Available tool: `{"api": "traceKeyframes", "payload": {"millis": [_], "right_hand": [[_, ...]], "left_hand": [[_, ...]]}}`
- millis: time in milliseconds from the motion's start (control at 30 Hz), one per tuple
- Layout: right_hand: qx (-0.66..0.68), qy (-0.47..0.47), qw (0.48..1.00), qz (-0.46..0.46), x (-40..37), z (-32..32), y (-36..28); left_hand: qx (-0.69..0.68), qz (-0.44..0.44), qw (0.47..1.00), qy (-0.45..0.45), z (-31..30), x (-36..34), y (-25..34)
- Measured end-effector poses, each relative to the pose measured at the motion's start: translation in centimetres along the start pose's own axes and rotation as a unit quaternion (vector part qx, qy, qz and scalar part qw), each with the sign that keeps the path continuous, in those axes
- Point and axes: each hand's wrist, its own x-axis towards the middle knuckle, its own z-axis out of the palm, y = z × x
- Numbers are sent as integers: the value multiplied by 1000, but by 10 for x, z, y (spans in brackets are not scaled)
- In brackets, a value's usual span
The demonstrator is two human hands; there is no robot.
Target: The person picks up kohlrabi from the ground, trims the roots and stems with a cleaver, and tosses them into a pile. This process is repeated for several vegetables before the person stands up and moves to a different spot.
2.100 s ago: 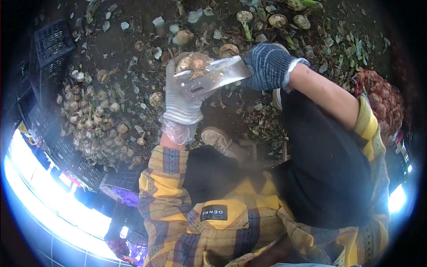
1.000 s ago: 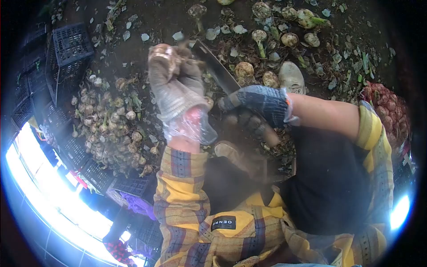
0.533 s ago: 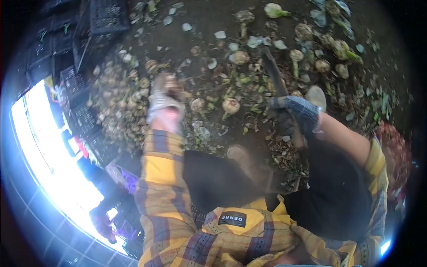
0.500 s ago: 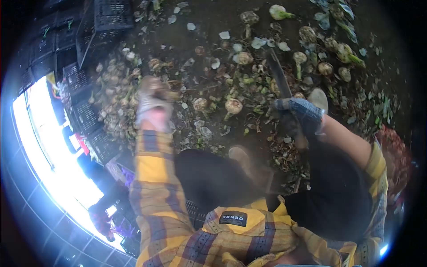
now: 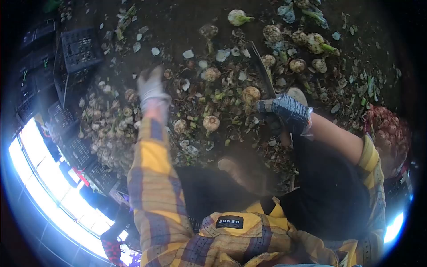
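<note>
My right hand (image 5: 289, 111), in a dark grey knitted glove, grips the handle of a long-bladed knife (image 5: 260, 69). Its blade points up and away, over scraps and pale round bulbs. Close beside the blade lies a brownish bulb (image 5: 251, 94) with a stalk. My left hand (image 5: 153, 89), in a white glove, is stretched forward above the litter and smeared by motion. Its fingers look extended, and no bulb shows in them. Just left of it spreads a heap of bulbs (image 5: 109, 122). Another bulb (image 5: 211, 123) lies on the ground between my hands.
Black plastic crates (image 5: 82, 49) stand along the left side. More bulbs with green stubs (image 5: 240, 18) lie at the far right. A red mesh sack (image 5: 387, 133) sits by my right elbow. Peelings and leaf scraps cover the ground around my shoes (image 5: 231, 169).
My left hand was over the heap's edge with a blurred brownish thing at its fingers; now its fingers are extended. The view has shifted. The knife stays in my right hand.
</note>
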Motion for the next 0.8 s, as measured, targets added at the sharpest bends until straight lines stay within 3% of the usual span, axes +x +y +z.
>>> {"api": "traceKeyframes", "payload": {"millis": [100,167,300,333,467,533,633,800], "right_hand": [[-31,21,999,-8,0,-10,0],[-110,37,993,-18,-6,-11,-11],[-247,68,966,-16,-21,-6,-34],[-292,71,953,-43,-16,-9,-31],[-333,125,933,-54,-16,-8,-35],[-329,163,924,-107,-8,-7,-22],[-352,171,914,-110,1,-5,-20],[-554,223,762,-252,-3,7,-12]], "left_hand": [[181,134,973,-58,97,-11,12],[325,152,934,3,143,-8,11],[403,37,915,-9,180,-4,30],[397,20,918,-14,180,1,29],[206,107,970,-67,169,16,2],[90,151,982,-73,151,-3,7],[-33,120,982,-144,109,-55,37],[46,160,965,-203,47,-116,28]]}}
